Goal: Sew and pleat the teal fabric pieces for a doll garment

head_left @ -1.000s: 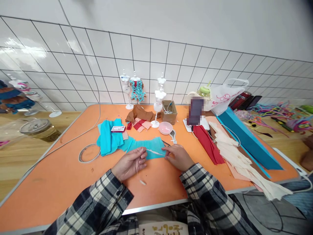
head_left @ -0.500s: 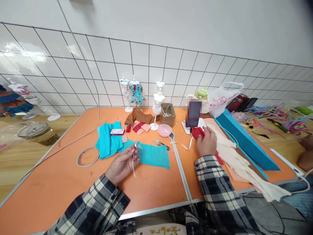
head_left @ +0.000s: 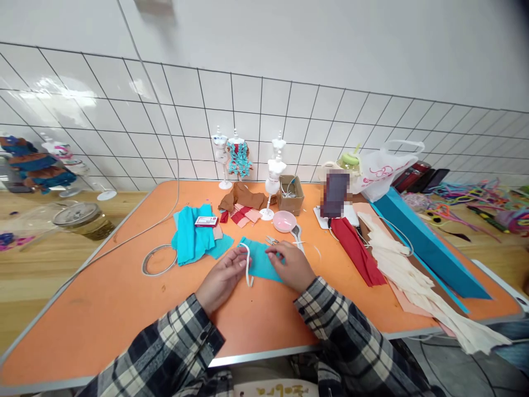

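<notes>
My left hand pinches a looped white ribbon strip at the left edge of a small teal fabric piece on the orange table. My right hand lies on the right part of that teal piece, fingers bent and pressing it down. Small snips lie just behind my right hand. Both sleeves are dark plaid.
Behind are a teal cloth pile with a small card, brown and pink scraps, white mini mannequins, a pink dish, a cardboard box, a phone. Red, cream and blue fabric lie right. A metal ring lies left.
My right hand came back from the red fabric at the right to the teal piece. The left hand lowered to the table with the white strip. The camera shifted slightly.
</notes>
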The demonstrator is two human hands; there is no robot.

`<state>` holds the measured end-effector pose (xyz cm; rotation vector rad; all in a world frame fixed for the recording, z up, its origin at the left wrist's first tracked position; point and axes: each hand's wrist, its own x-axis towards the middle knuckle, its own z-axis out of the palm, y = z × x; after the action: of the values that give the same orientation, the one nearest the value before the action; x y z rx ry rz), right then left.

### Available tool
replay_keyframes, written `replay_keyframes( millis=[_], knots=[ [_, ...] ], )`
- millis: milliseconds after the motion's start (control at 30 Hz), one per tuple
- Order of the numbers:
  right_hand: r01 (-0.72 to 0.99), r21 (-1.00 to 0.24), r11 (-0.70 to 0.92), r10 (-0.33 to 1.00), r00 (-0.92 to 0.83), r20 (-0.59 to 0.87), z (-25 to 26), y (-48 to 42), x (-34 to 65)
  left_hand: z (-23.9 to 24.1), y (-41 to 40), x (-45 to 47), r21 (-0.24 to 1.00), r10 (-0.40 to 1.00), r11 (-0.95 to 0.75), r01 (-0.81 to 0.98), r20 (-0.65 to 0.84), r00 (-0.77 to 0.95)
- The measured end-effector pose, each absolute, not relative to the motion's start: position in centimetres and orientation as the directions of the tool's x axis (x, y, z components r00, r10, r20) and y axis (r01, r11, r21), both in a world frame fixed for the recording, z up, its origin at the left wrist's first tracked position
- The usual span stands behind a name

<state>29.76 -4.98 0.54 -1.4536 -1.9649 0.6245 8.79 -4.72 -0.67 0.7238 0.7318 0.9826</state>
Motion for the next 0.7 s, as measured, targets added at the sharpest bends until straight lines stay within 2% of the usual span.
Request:
replay_keyframes(
  millis=[100,200,367,533,700],
  knots=[
    [0.391,-0.913,0.118,0.984,-0.171,0.054,1.0,-4.3,28.3,-0.6,-5.5,9.4,0.935,0.914,0.223,-0.276,-0.102,0.393],
    [0.16,-0.985,-0.059,0.981,-0.175,-0.087,0.7,-4.1,26.9,-0.5,-5.6,9.5,0.97,0.909,0.136,-0.201,-0.042,0.415],
    [-0.123,-0.973,-0.194,0.975,-0.133,-0.178,0.3,-4.2,25.7,-0.6,-5.5,9.5,0.989,0.897,0.071,-0.133,-0.004,0.443],
    [-0.293,-0.941,-0.168,0.984,-0.103,-0.144,0.9,-4.4,25.5,-0.8,-5.9,9.8,0.989,0.87,0.091,-0.115,-0.023,0.493],
    [-0.347,-0.907,-0.24,0.967,-0.166,-0.193,1.2,-4.6,25.7,-0.5,-6.2,9.7,0.984,0.858,0.108,-0.143,-0.02,0.513]
  ],
)
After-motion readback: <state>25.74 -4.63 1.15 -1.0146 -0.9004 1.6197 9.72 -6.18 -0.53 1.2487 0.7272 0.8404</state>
